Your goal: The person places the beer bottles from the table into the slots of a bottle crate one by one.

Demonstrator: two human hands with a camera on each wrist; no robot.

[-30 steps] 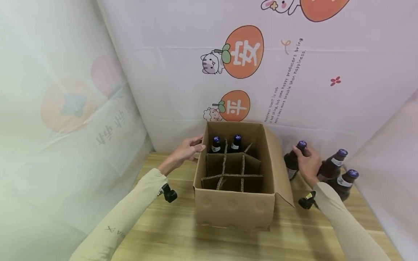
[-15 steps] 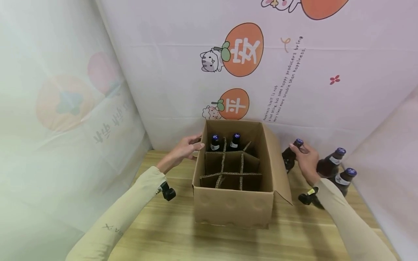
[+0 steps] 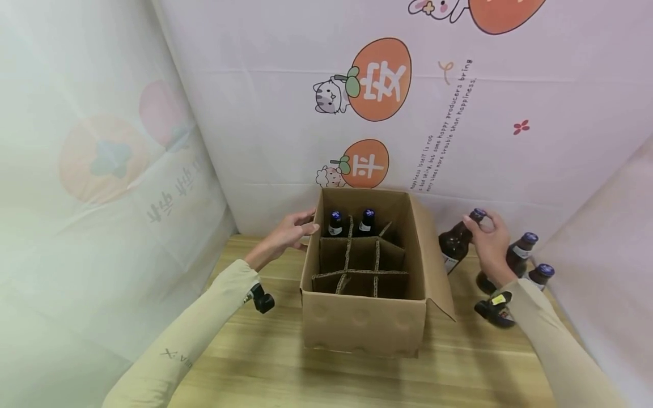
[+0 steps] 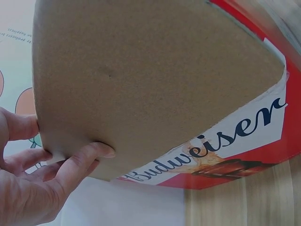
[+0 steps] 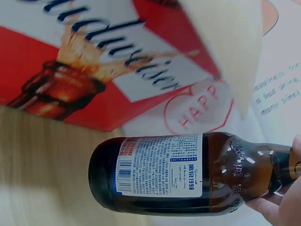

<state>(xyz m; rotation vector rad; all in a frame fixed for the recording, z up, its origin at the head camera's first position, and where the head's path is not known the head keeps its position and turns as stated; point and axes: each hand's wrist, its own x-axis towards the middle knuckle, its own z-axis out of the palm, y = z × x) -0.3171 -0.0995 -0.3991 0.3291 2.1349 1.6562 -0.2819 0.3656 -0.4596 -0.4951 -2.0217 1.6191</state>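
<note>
An open cardboard box (image 3: 364,326) with divider cells stands on the wooden table. Two capped beer bottles (image 3: 335,226) sit in its far cells. My left hand (image 3: 288,232) touches the box's left side, thumb near the rim; in the left wrist view its fingertips (image 4: 101,149) rest against the hanging flap (image 4: 155,80). Right of the box, my right hand (image 3: 491,241) grips a brown beer bottle (image 3: 454,243) by its neck, just below the blue cap. That bottle leans, its base toward the box; its label (image 5: 162,165) shows in the right wrist view.
Two more beer bottles (image 3: 519,252) stand right of my right hand, partly behind the forearm. The box's right flap (image 3: 439,260) slants outward between box and held bottle. A printed white cloth (image 3: 285,124) hangs close behind the box. Bare wooden table (image 3: 357,382) shows in front.
The right hand has tilted and raised the bottle, its cap now leaning right and its base nearer the box flap. The left hand has kept its place on the box.
</note>
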